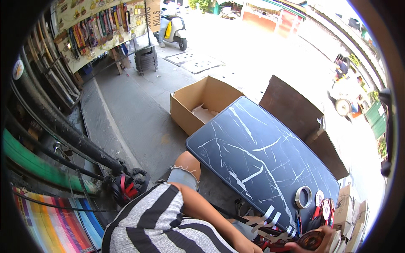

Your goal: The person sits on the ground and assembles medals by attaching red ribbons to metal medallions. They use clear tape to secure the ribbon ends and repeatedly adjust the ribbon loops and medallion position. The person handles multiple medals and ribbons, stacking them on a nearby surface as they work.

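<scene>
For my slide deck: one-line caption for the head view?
Right hand holds a round disc beside a tape roll on a dark marble-patterned table.

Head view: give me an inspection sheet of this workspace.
Surface: dark marble-patterned table top, mostly bare.
Job's things: round dark reddish object in the right hand, at the table's near corner.
Clutter: tape roll; red-and-white round items; striped strips at the near edge.
Grippers: right hand closed on the round object; left hand low at the picture's edge, grip unclear.
Cables: dark cords by the red-and-black gear on the left floor.
Surroundings: open cardboard box, brown boards, parked scooter, sunlit street.
</scene>
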{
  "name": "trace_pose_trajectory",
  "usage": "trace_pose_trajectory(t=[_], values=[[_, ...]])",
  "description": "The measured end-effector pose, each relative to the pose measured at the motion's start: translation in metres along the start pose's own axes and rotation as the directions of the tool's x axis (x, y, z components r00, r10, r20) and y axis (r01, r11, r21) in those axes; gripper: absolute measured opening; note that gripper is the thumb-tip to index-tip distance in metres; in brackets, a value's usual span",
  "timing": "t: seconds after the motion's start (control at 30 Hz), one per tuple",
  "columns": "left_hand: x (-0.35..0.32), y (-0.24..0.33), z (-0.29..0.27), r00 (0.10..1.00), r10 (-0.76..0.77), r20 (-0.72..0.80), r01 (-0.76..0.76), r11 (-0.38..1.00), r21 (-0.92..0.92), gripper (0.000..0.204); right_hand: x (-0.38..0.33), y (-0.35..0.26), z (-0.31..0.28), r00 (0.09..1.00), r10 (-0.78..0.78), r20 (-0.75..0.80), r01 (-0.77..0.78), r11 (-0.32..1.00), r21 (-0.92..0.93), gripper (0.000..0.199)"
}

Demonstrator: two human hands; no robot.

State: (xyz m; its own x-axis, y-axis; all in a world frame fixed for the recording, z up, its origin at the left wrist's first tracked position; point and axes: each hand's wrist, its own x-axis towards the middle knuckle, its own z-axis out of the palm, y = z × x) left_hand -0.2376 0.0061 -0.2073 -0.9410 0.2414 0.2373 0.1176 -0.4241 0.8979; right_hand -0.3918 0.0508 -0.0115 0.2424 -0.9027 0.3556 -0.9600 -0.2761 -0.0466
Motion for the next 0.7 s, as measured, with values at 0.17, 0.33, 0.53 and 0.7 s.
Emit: trace_pose_trajectory(t=[0.17, 0.33, 0.53, 0.7], values=[[0.011, 0.02, 0.017, 0.986, 0.164, -0.022, -0.15, 0.944, 0.294, 0.067, -0.009, -0.042, 0.033, 0.999, 0.037, 0.037, -0.05, 0.884, 0.465, 0.054], [0.003, 0.043, 0.045, 0.922, 0.383, -0.06, -0.296, 0.795, 0.529, 0.076, -0.029, -0.024, 0.058, 0.98, 0.201, -0.018, -0.044, 0.3, 0.953, 0.041], [-0.039, 0.058, 0.071, 0.881, 0.473, -0.03, -0.354, 0.699, 0.621, 0.088, -0.053, -0.012, 0.043, 0.967, 0.124, -0.221, 0.252, -0.553, 0.794, 0.028], [-0.11, 0.054, 0.075, 0.89, 0.288, -0.354, -0.255, 0.957, 0.136, 0.123, -0.052, -0.038, 0.084, 0.991, -0.049, 0.124, -0.133, -0.446, 0.885, 0.045]])
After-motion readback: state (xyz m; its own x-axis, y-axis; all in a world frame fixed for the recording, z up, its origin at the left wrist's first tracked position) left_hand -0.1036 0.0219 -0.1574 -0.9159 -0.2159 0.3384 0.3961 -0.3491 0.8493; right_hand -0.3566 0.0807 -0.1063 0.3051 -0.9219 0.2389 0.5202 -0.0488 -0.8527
